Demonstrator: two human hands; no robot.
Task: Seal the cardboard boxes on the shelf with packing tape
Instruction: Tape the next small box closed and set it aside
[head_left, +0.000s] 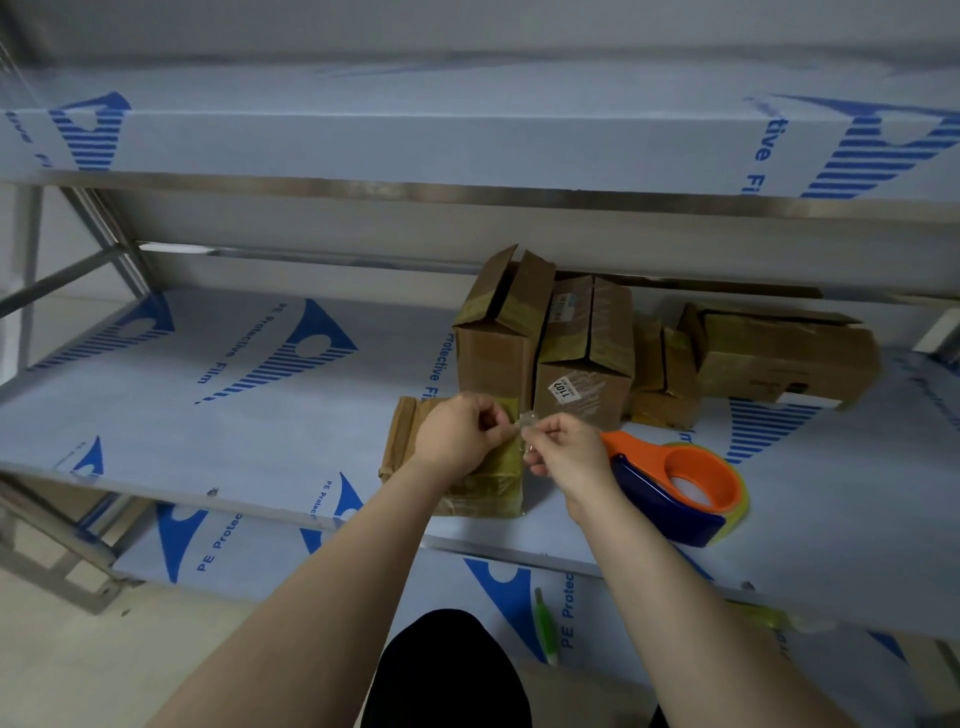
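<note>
Head view: the left hand and right hand each pinched a tape strip over the flat box on the shelf, with the dispenser at three o'clock. Taping seemed underway; the next move probably calls for pressing the strip onto the seam.

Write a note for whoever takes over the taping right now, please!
Left hand and right hand: both pinch a small piece of tape over the small flat box at the shelf front.
Tape dispenser: lies on the shelf, right of the hands.
Done: the flat box bears some tape.
Left: stick this piece down; the tall box behind has open flaps, unsealed.
</note>
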